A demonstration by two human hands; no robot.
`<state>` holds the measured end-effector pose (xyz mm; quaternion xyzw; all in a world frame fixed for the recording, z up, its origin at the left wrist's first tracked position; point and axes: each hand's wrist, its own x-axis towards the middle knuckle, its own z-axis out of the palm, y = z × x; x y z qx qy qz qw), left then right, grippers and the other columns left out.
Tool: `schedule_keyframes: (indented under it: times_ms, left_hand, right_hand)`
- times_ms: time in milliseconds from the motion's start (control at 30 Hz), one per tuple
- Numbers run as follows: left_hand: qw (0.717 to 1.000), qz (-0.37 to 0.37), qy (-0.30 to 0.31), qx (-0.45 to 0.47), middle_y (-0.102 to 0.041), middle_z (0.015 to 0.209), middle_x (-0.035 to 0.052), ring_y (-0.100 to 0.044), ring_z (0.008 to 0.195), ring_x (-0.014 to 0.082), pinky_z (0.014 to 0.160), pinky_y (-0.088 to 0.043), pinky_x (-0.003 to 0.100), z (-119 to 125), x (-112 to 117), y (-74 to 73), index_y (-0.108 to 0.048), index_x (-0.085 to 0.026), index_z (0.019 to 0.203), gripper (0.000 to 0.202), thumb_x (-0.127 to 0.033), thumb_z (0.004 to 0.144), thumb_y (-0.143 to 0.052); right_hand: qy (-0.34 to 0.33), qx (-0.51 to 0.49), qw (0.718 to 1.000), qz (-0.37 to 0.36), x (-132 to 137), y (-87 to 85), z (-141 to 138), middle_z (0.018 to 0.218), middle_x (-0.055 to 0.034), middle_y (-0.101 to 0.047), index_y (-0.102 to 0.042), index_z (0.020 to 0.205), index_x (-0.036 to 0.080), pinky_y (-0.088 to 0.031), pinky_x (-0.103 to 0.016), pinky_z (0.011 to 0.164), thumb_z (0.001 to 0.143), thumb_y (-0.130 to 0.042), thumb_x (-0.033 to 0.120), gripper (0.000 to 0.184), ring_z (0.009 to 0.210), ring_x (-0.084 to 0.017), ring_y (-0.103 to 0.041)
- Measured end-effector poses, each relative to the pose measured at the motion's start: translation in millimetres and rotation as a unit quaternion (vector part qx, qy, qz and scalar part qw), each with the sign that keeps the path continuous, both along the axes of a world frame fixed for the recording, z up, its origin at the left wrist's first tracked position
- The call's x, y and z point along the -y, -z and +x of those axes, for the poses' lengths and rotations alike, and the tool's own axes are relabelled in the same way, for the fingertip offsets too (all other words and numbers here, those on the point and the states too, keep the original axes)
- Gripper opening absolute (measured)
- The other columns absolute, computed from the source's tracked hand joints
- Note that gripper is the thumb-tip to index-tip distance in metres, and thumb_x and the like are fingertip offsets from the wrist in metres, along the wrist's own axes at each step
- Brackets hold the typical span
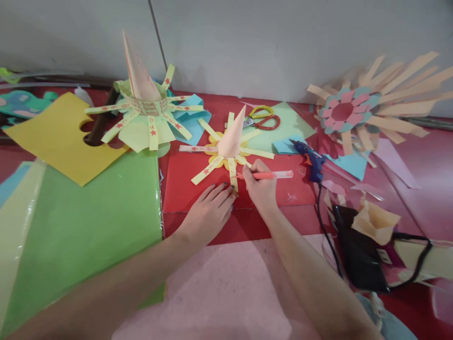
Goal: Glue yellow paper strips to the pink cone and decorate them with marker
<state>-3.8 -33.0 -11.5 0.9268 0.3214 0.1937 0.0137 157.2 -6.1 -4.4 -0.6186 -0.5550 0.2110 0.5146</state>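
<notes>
A paper craft with a pale pink cone [233,134] and yellow strips radiating from it lies on a red sheet [198,182]. My right hand [260,182] grips an orange-red pen [272,175], its tip on the strip [232,175] pointing toward me. My left hand [212,208] lies flat on the red sheet, fingers stretched out, fingertips pressing the end of that same strip.
A finished green cone craft [143,111] stands at the back left by yellow [53,137] and green [88,222] paper sheets. Scissors [262,118] lie behind the cone. A blue glue gun [311,160] with its black cord, a black power strip [357,250] and a pink-blue paper flower [347,113] are on the right.
</notes>
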Motion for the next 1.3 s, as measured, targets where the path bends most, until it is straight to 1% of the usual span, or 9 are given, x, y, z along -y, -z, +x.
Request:
schedule_keyframes:
  times_ms: [167,367,533,667,800,1000,1167,1300]
  left_hand:
    - [1.0,-0.003,-0.001,0.011,-0.064,0.117,0.0089,-0.055,0.115,0.0237,0.1,-0.044,0.041,0.1,0.5,0.0,-0.059,-0.009,0.115,0.029,-0.016,0.093,-0.041]
    - [1.0,0.001,0.005,0.004,-0.063,0.119,0.0089,-0.056,0.114,0.0247,0.1,-0.044,0.042,-0.6,0.1,-1.1,-0.06,-0.01,0.114,0.03,-0.018,0.094,-0.039]
    - [1.0,0.013,0.007,-0.002,-0.063,0.12,0.0068,-0.056,0.113,0.0247,0.1,-0.044,0.042,-0.7,0.5,0.0,-0.06,-0.01,0.114,0.029,-0.015,0.093,-0.041]
    - [1.0,0.003,0.005,-0.007,-0.062,0.121,0.0053,-0.055,0.115,0.0244,0.101,-0.043,0.041,-0.9,0.4,-0.5,-0.059,-0.011,0.116,0.029,-0.016,0.093,-0.043]
    - [1.0,-0.01,0.006,-0.006,-0.062,0.121,0.0056,-0.054,0.117,0.0242,0.102,-0.042,0.042,-1.4,0.2,-0.9,-0.059,-0.011,0.116,0.029,-0.016,0.093,-0.042]
    - [1.0,-0.021,0.005,0.0,-0.062,0.121,0.0058,-0.054,0.117,0.023,0.102,-0.042,0.042,-1.5,0.4,-0.2,-0.06,-0.014,0.115,0.029,-0.016,0.093,-0.04]
    - [1.0,-0.022,0.006,0.0,-0.063,0.12,0.0059,-0.054,0.117,0.0241,0.102,-0.042,0.042,-0.9,0.5,-0.6,-0.06,-0.011,0.115,0.029,-0.016,0.093,-0.041]
    - [1.0,-0.031,0.003,0.002,-0.063,0.119,0.0055,-0.053,0.117,0.0232,0.103,-0.041,0.041,-1.4,0.0,-0.8,-0.059,-0.012,0.116,0.029,-0.016,0.093,-0.04]
  right_hand:
    - [0.005,0.02,1.0,0.014,-0.7,0.7,0.9,0.05,0.0083,-0.026,-0.025,0.056,0.022,-0.028,-0.022,0.046,0.081,-0.049,0.024,0.034,0.046,-0.007,-0.027]
    - [0.008,0.017,1.0,0.007,-0.5,0.7,0.9,0.05,0.0084,-0.026,-0.027,0.056,0.022,-0.027,-0.022,0.046,0.08,-0.049,0.024,0.033,0.046,-0.007,-0.028]
    - [0.008,0.017,1.0,0.005,-0.4,0.0,0.4,0.049,0.0085,-0.026,-0.028,0.055,0.022,-0.027,-0.022,0.045,0.08,-0.049,0.024,0.032,0.045,-0.007,-0.028]
    - [-0.004,0.018,1.0,0.005,0.4,0.7,0.5,0.049,0.0082,-0.027,-0.027,0.054,0.022,-0.029,-0.021,0.046,0.079,-0.049,0.022,0.033,0.046,-0.007,-0.029]
    - [-0.026,-0.013,0.999,-0.016,1.8,0.9,-0.6,0.048,0.0086,-0.027,-0.026,0.054,0.022,-0.031,-0.021,0.046,0.078,-0.05,0.022,0.034,0.044,-0.007,-0.03]
    - [-0.027,-0.041,0.998,-0.042,2.8,0.5,-1.4,0.045,0.0092,-0.029,-0.027,0.054,0.022,-0.037,-0.021,0.049,0.078,-0.052,0.024,0.035,0.042,-0.006,-0.031]
    - [-0.024,-0.031,0.998,-0.044,2.8,1.3,-0.5,0.045,0.0092,-0.031,-0.029,0.054,0.022,-0.036,-0.022,0.048,0.079,-0.053,0.024,0.034,0.041,-0.006,-0.034]
    - [-0.023,-0.023,0.999,-0.038,2.4,2.6,0.1,0.044,0.0092,-0.032,-0.029,0.054,0.022,-0.036,-0.022,0.048,0.079,-0.052,0.024,0.034,0.041,-0.006,-0.035]
